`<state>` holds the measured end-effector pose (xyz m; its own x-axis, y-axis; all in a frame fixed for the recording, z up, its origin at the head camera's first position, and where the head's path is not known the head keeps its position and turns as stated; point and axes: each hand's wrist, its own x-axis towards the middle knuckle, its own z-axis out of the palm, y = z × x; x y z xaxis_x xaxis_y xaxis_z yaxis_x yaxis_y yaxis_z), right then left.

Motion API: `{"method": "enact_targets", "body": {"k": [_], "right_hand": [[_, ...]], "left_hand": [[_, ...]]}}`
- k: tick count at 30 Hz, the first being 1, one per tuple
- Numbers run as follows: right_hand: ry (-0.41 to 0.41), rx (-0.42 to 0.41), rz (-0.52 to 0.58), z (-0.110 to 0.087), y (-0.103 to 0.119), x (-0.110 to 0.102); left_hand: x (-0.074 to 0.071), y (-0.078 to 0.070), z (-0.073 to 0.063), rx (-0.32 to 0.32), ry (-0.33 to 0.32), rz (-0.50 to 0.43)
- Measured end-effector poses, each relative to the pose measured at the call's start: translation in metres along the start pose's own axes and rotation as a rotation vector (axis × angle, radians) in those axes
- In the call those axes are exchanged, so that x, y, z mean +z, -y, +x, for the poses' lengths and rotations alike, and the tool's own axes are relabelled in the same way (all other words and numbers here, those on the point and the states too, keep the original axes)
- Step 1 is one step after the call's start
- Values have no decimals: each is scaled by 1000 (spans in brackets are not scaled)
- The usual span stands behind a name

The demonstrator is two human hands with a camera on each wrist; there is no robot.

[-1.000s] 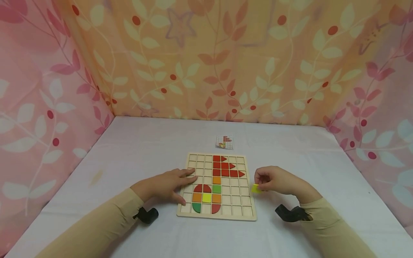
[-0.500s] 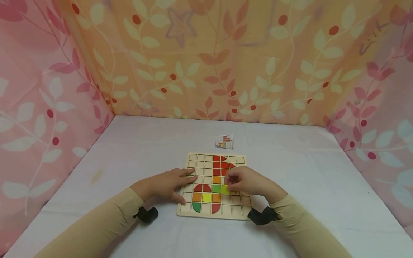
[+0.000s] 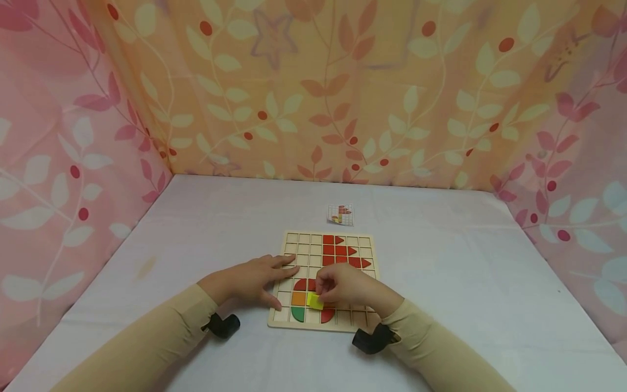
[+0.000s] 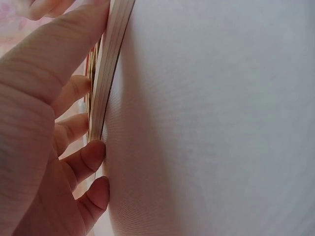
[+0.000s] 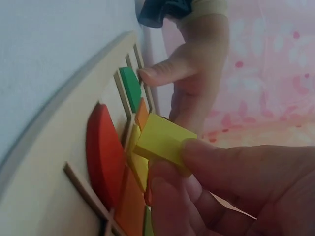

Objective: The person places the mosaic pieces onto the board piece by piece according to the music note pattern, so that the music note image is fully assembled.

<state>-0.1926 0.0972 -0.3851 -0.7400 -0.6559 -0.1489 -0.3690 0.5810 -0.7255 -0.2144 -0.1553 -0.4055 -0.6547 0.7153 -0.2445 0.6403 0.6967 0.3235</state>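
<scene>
A wooden grid board point(image 3: 303, 246) lies on the white table, with red, orange, yellow and green pieces set in its cells. My right hand point(image 3: 350, 286) pinches a yellow square block point(image 5: 165, 137) between thumb and fingers, above the board's lower middle. In the right wrist view it is tilted, over another yellow piece point(image 5: 140, 169). Around it sit a red rounded piece point(image 5: 104, 157), an orange square point(image 3: 298, 298) and a green rounded piece point(image 3: 297, 314). With fingers spread, my left hand point(image 3: 250, 280) rests on the board's left edge. My right hand hides several cells.
Behind the board lies a small card point(image 3: 340, 215) printed with a coloured grid pattern. Red squares and pointed red pieces point(image 3: 366, 263) fill part of the board's far rows. Patterned cloth point(image 3: 313, 98) stands around the back and sides of the white table point(image 3: 235, 218).
My right hand has carried the yellow block leftward from beside the board's right edge to above its lower middle. The left hand stays on the left edge.
</scene>
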Motion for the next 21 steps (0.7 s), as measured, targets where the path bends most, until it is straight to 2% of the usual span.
{"method": "enact_targets", "body": {"k": [7, 13, 21], "right_hand": [[-4, 29, -25, 2, -1, 10], [0, -9, -81, 4, -1, 14], [12, 12, -97, 3, 4, 16]], "left_hand": [[-1, -1, -1, 8, -4, -1], [-2, -2, -1, -3, -3, -11], [0, -1, 0, -4, -1, -1]]}}
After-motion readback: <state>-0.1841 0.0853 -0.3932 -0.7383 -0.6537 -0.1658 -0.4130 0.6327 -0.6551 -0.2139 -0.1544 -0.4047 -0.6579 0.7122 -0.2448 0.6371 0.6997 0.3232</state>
